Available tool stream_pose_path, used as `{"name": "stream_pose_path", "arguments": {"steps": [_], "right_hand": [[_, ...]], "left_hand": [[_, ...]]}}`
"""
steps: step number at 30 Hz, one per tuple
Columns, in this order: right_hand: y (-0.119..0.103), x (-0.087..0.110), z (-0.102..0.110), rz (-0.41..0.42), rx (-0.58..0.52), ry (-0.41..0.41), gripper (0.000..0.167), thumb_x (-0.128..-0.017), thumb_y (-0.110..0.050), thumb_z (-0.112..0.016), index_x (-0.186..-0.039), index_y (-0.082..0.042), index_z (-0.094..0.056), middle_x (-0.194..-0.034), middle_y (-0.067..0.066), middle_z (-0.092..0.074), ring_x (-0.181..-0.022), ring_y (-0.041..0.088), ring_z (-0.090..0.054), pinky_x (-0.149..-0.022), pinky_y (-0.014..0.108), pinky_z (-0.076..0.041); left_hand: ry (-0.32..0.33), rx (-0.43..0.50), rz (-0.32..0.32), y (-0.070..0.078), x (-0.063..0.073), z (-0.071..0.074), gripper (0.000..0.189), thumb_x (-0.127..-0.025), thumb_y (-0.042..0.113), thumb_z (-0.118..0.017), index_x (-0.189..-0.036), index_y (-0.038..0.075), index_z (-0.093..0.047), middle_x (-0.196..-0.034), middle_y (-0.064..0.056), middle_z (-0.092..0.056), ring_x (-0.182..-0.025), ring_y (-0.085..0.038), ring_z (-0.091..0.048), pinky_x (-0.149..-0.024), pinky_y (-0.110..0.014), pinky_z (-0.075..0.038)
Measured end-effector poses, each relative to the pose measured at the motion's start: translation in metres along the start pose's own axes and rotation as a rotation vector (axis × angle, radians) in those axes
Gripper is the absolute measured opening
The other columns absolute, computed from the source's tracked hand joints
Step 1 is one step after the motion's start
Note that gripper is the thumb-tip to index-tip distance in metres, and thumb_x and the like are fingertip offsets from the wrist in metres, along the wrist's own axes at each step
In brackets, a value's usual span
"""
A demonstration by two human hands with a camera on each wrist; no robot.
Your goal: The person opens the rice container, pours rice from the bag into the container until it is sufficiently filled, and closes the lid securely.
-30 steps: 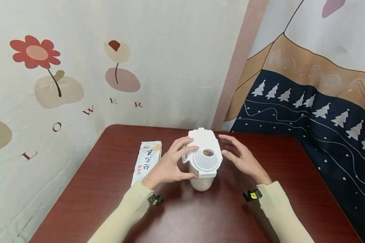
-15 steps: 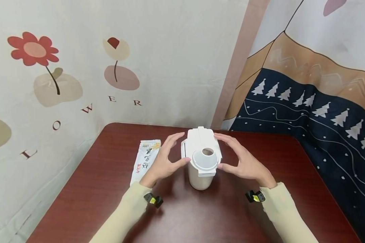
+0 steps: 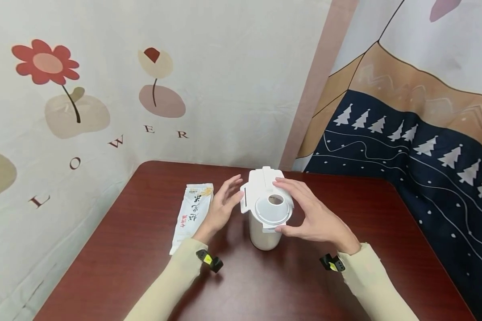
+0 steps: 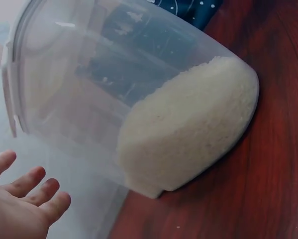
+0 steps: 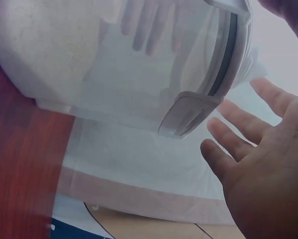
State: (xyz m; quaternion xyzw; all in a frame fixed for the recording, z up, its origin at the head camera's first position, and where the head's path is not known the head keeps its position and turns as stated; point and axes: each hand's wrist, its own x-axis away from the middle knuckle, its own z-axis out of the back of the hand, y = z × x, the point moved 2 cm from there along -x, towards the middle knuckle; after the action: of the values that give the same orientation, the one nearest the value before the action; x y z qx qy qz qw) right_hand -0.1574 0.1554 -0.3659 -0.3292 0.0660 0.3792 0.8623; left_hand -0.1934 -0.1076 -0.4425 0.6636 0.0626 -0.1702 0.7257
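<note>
A clear storage container (image 3: 265, 238) with a white lid (image 3: 261, 183) stands upright on the table. Pale rice grains (image 4: 188, 129) fill its lower part in the left wrist view. On the lid are a grey round cap with a hole (image 3: 275, 200) and side latches; the left latch (image 3: 244, 199) sticks outward. My left hand (image 3: 218, 209) is just left of the lid, fingers extended, apparently not touching it. My right hand (image 3: 319, 216) spans the lid's right side, its fingers fairly straight over the top and thumb near the front latch. Whether its fingertips press the lid cannot be told.
A white printed packet (image 3: 192, 214) lies flat on the table, left of the container and beside my left forearm. The dark red wooden table (image 3: 301, 285) ends at the back against a patterned cloth (image 3: 233, 111).
My left hand has come off the lid to its left side, and the latch there stands out more visibly. My right hand has moved in from the right over the lid.
</note>
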Motion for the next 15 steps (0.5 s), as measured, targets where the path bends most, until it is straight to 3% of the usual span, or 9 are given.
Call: {"name": "stream_pose_path", "arguments": {"steps": [3, 9, 15], "right_hand": [[0.000, 0.000, -0.001, -0.006, 0.003, -0.006, 0.096, -0.075, -0.041, -0.091, -0.155, -0.022, -0.042, -0.162, -0.001, -0.039, -0.147, 0.014, -0.034, -0.114, 0.050, -0.045], [-0.001, 0.003, -0.002, -0.010, 0.003, -0.014, 0.090, -0.077, -0.038, -0.090, -0.153, -0.024, -0.043, -0.160, -0.003, -0.041, -0.144, 0.012, -0.037, -0.113, 0.045, -0.047], [-0.001, 0.004, -0.004, 0.000, 0.037, -0.023, 0.090, -0.078, -0.036, -0.090, -0.154, -0.024, -0.043, -0.156, -0.004, -0.044, -0.140, 0.012, -0.041, -0.109, 0.042, -0.050]], "left_hand": [[-0.001, 0.018, 0.036, -0.006, -0.002, -0.002, 0.048, -0.106, 0.022, -0.055, -0.153, 0.014, -0.045, -0.152, -0.017, -0.052, -0.147, -0.033, -0.045, -0.125, -0.050, -0.033], [-0.063, 0.113, 0.096, -0.018, -0.005, -0.006, 0.053, -0.106, 0.027, -0.051, -0.156, 0.012, -0.041, -0.156, -0.017, -0.048, -0.146, -0.029, -0.044, -0.124, -0.050, -0.033], [-0.100, 0.221, 0.168, -0.022, -0.005, -0.009, 0.053, -0.107, 0.029, -0.048, -0.156, 0.011, -0.041, -0.155, -0.018, -0.049, -0.132, -0.014, -0.053, -0.118, -0.037, -0.042]]}}
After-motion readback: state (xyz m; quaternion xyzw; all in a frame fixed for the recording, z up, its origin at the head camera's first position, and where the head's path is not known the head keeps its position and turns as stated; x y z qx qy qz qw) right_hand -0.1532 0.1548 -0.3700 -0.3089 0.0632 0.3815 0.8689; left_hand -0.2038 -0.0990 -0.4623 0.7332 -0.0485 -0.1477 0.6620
